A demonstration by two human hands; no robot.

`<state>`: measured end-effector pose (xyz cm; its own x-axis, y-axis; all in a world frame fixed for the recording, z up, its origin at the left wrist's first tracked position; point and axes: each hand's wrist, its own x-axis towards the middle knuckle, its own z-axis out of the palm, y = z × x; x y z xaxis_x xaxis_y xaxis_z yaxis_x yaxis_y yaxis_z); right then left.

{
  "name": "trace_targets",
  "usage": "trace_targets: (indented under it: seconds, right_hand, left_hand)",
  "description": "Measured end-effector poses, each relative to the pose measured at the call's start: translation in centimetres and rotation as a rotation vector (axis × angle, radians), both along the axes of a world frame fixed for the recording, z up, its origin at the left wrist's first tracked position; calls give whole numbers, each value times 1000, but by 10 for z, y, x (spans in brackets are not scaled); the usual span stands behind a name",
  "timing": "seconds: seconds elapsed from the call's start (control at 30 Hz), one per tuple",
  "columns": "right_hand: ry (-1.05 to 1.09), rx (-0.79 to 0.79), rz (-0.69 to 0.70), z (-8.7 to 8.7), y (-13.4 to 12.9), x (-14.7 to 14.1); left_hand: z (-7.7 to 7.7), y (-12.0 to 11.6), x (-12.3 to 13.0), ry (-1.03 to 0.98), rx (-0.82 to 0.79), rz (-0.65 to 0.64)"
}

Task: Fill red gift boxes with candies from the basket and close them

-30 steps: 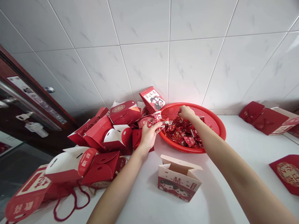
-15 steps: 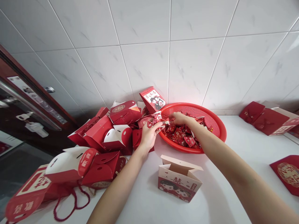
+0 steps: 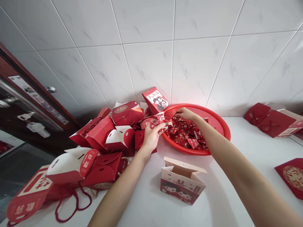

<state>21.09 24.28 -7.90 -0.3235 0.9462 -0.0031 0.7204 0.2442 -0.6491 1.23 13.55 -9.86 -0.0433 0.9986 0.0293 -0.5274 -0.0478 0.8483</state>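
Note:
Several red wrapped candies (image 3: 160, 118) are gripped in my left hand (image 3: 151, 134), which is closed round them at the left rim of a red plastic basket (image 3: 223, 126). My right hand (image 3: 186, 113) reaches down into that basket at its back left, fingers curled onto the loose red candies (image 3: 184, 134); what they pinch, if anything, is hidden. In front of the basket an open paper gift box (image 3: 181, 186) stands upright, cream above and red below, with a printed couple on its face. Neither hand touches this box.
Several red gift boxes (image 3: 104, 168) crowd the left, one with a cord handle (image 3: 75, 206) on the white table (image 3: 139, 195). A printed box (image 3: 156, 99) leans by the tiled wall. More red boxes (image 3: 276, 121) lie at right. A door with keys (image 3: 36, 127) stands far left.
My right hand has drawn back slightly toward the wall and up within the basket, uncovering more candies. The left hand keeps its hold and has barely moved.

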Motion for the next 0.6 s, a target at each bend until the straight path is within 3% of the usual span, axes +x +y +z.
trace_targets:
  seconds: [0.3, 0.6]
  right_hand:
    - [307, -76, -47, 4, -2, 7]
    - [432, -140, 15, 2, -7, 5]
  left_hand:
    - [0, 0, 0, 17, -8, 11]
    - [1, -1, 1, 2, -10, 3]
